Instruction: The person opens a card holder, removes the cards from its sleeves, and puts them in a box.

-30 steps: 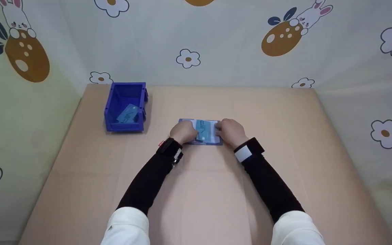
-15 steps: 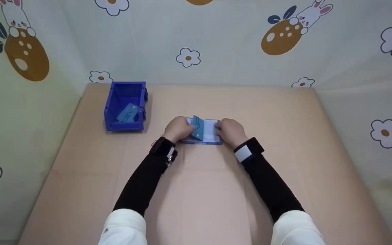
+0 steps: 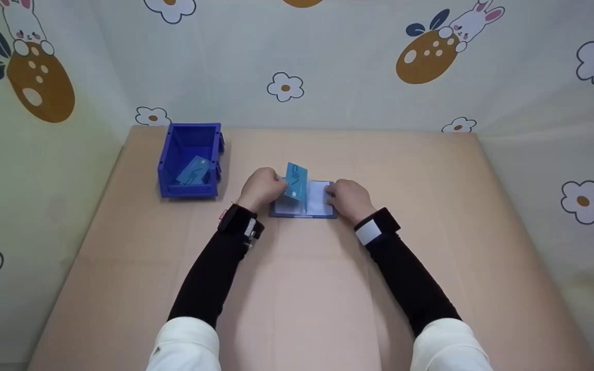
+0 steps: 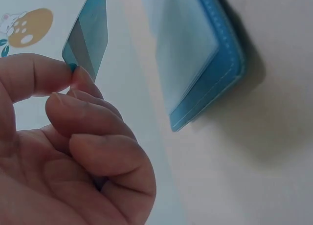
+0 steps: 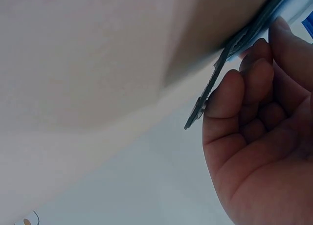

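Observation:
My left hand [image 3: 262, 188] pinches a teal card marked VIP [image 3: 297, 180] by its edge between thumb and index finger. The card is tilted above an open blue card holder [image 3: 320, 200] with clear plastic sleeves, which lies on the table. In the left wrist view the card [image 4: 90, 32] stands apart from the holder's stitched blue cover [image 4: 220, 54], and the other fingers of that hand are curled. My right hand [image 3: 351, 200] grips the holder's right edge. In the right wrist view the thumb and fingers of my right hand [image 5: 264, 117] lie on either side of the holder [image 5: 215, 76].
A blue plastic bin [image 3: 188, 191] stands to the left near the table's far edge. Another teal card [image 3: 194, 171] lies in it. Patterned cloth [image 3: 359, 98] hangs behind and beside the tan table [image 3: 323, 299].
My left hand has moved left and up, lifting the card away from the holder's page and raising it above the sleeves. The right hand has stayed on the holder's edge.

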{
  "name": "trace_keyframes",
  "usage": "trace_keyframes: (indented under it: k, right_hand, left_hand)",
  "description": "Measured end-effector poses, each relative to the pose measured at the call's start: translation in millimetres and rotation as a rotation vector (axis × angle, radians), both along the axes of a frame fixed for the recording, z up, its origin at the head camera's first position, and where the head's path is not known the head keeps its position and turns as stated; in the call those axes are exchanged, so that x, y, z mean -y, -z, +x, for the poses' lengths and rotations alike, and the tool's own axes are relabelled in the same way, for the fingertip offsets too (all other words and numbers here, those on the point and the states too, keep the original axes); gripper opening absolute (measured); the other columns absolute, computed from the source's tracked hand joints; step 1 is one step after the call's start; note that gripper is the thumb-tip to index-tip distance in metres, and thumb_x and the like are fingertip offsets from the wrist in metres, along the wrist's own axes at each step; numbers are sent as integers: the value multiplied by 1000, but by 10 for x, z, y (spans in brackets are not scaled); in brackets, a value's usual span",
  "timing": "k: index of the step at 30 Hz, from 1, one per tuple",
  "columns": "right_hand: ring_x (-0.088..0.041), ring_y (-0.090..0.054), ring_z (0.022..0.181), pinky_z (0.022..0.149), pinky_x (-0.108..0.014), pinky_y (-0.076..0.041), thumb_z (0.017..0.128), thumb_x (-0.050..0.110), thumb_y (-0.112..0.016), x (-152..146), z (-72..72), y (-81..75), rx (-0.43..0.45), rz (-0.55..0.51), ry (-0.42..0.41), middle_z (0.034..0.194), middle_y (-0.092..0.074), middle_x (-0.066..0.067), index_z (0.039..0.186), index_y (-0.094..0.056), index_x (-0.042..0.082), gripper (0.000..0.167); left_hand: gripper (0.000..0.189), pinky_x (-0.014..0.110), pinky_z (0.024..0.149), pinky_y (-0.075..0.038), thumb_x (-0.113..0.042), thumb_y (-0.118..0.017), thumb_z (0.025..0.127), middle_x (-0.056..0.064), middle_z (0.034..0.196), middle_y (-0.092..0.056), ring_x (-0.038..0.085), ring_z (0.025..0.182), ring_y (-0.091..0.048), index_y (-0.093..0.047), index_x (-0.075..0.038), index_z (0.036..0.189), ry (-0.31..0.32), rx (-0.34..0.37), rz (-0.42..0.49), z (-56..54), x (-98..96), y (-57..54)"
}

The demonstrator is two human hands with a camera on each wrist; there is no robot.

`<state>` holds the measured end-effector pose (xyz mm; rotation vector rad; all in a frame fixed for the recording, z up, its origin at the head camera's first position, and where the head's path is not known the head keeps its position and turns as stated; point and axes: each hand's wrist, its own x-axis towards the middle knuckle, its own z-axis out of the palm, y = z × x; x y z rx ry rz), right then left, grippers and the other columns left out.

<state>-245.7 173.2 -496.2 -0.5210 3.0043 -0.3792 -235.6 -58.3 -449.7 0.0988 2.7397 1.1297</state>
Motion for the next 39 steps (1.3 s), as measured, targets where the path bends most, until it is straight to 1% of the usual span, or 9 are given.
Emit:
trace_keyframes:
  k: [3,9,14,18,24,28,32,36,39]
  right_hand:
    - [-31,-66,95,82,-42,-52,91,14,-71,0,-4,-1,-6,2,0,102,-69,-16,119,-72,6,29]
    - [-31,-65,93,81,-42,-51,90,15,-71,-3,-6,-2,-13,4,9,101,-68,-16,120,-71,8,31]
    - [-31,-65,95,82,-42,-51,91,14,-71,-2,-4,-11,-3,6,6,103,-68,-16,120,-71,8,30]
    - [-32,-65,97,84,-43,-51,91,14,-70,-1,3,-28,-1,14,-3,104,-69,-17,120,-71,7,30]
    - [-32,-65,99,85,-43,-51,92,15,-71,1,16,-34,2,13,2,106,-69,-17,121,-71,7,30]
    - [-32,-66,98,85,-42,-52,92,15,-70,0,17,-31,2,9,-1,106,-69,-17,121,-71,7,30]
    - [-32,-65,99,86,-42,-51,93,15,-70,-4,12,-34,1,7,-2,107,-69,-17,121,-71,7,29]
    - [-31,-65,98,85,-42,-51,93,15,-69,-11,9,-40,-3,20,-10,106,-69,-17,121,-71,7,29]
    - [-31,-65,99,86,-42,-51,93,15,-69,-14,7,-39,5,20,-12,106,-69,-17,122,-70,7,30]
  left_hand:
    - [33,29,51,-23,-11,-49,84,-5,56,-24,13,50,-25,-30,-14,57,-15,3,37,-22,77,-67]
    - [33,29,50,-27,-12,-49,88,-5,57,-28,13,49,-30,-33,-13,60,-82,26,86,-99,318,-253]
    - [31,29,51,-25,-13,-48,90,-3,59,-27,14,51,-28,-33,-12,63,-155,30,78,-154,597,-425]
    - [32,28,47,-27,-13,-47,92,-4,58,-28,12,48,-31,-33,-12,64,-206,34,53,-186,845,-544]
    - [32,26,44,-26,-14,-45,92,-6,54,-32,10,46,-32,-35,-13,62,-250,17,13,-188,1198,-663]
    - [33,29,48,-26,-15,-45,94,-5,56,-31,12,49,-31,-36,-12,62,-279,-9,-32,-144,1421,-713]
    - [33,32,53,-27,-17,-45,96,-3,58,-31,15,53,-33,-37,-10,64,-330,-13,-66,-99,1600,-722]
    - [32,33,55,-29,-16,-44,97,-1,61,-33,18,57,-38,-38,-9,67,-382,13,-96,-72,1695,-679]
    - [27,34,55,-30,-14,-44,94,2,65,-37,22,61,-41,-39,-9,68,-398,26,-129,-68,1716,-627]
